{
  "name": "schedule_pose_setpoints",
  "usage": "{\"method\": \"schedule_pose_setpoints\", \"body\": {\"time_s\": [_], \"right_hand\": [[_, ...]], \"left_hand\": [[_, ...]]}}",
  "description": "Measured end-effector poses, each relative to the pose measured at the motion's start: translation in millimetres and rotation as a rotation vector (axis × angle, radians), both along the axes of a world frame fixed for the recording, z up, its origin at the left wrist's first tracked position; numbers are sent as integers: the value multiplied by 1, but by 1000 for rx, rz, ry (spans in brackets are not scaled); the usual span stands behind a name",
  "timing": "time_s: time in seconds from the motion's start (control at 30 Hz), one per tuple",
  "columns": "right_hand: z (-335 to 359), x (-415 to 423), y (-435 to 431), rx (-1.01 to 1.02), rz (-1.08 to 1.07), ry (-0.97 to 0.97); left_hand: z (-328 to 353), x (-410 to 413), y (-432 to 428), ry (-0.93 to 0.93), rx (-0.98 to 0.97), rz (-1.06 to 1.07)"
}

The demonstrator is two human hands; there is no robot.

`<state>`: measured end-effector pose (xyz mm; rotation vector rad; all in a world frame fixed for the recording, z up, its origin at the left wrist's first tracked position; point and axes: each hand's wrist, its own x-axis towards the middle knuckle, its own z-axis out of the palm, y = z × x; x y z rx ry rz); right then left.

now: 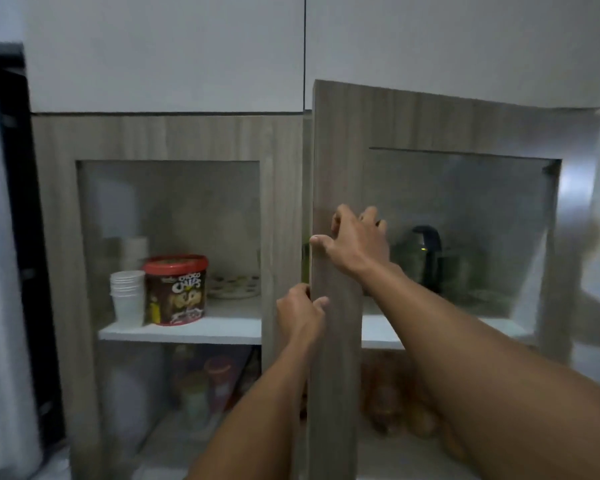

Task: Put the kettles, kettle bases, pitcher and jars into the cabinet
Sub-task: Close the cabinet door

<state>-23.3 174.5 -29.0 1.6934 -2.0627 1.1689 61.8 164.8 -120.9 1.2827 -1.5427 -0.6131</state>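
At the cabinet [167, 136], the right grip [357, 240] clamps the edge of the open door [340, 150], the left grip [300, 315] clamps it lower; a kettle [426, 258] stands inside.

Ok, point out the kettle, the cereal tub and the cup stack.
kettle [417, 263], head view, on its body behind glass.
cereal tub [175, 292], head view, on its front label.
cup stack [128, 301], head view, on its side.
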Motion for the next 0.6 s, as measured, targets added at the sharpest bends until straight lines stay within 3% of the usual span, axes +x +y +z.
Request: {"method": "schedule_pose_setpoints", "body": {"time_s": [0.4, 0.6], "right_hand": [[1, -34, -146, -61, 14, 122], [-4, -44, -167, -155, -13, 157]], "left_hand": [[-1, -38, -147, 80, -69, 249], [-25, -40, -173, 82, -181, 229]]}}
